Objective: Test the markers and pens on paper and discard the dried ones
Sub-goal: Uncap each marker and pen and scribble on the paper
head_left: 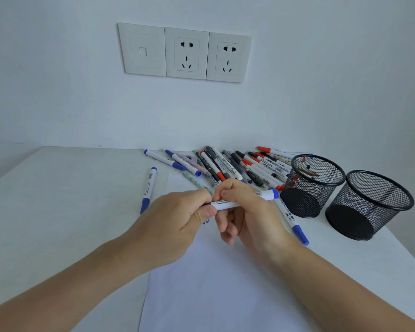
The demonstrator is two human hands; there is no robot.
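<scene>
A sheet of white paper (213, 283) lies on the white table (70, 200), closest to the viewer, with both bare forearms reaching over it. Above its far half the two hands meet around one blue-ended marker (228, 204), held roughly level and clear of the sheet. The left hand (177, 219) pinches the marker's left end between its thumb and curled fingers, and a sliver of blue shows at that end. The right hand (247, 219) wraps the white barrel, with its thumb and forefinger on top and the other fingers curled below. The barrel's blue right end sticks out past the knuckles.

Just under the hands, a small blue scribble (206, 221) marks the paper.

A blue-capped marker (149, 188) lies alone on the table, left of the sheet. Another blue-capped whiteboard marker (289, 215) lies at the sheet's right edge, cap toward the viewer.

To the right stand two black mesh pen cups, upright and just beside each other. The nearer cup (369, 204) is on the outside and the farther cup (312, 185) is closer to the pile. Red and dark bits show through the farther cup's mesh, but I cannot tell whether they are inside or behind it.

Beyond, against the wall, a loose pile of markers and pens (225, 166) fans out, with red, black and blue caps.

On the wall above are three white wall plates (185, 53), two of them power sockets.
</scene>
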